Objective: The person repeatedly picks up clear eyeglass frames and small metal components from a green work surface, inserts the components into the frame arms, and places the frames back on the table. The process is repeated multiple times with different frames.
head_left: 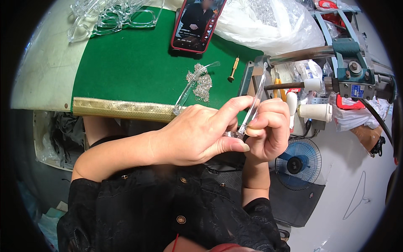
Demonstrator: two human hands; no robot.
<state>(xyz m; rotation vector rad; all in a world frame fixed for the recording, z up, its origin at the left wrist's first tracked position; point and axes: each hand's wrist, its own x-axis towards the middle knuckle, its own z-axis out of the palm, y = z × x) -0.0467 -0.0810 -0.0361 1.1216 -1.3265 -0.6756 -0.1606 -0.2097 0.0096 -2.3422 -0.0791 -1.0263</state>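
Note:
My left hand (195, 132) reaches across from the left, its thumb and index finger closed around the lower end of a clear plastic eyeglass temple (259, 86). My right hand (269, 131) pinches the same temple from the other side, fingers curled. The temple stands tilted, its long end rising past both hands. A small shiny part shows between the left fingers at its lower end, too small to name. Beside my left hand, another clear temple (183, 97) lies across the mat. It rests partly against a heap of tiny metal parts (203, 87).
A green mat (126, 63) with a gold edge strip (117, 108) covers the table. Clear eyeglass frames (111, 21), a phone (193, 31), a small brass screwdriver (234, 69) and a white plastic bag (268, 31) lie on it. A teal metal machine (348, 63) stands right, above a fan (296, 164).

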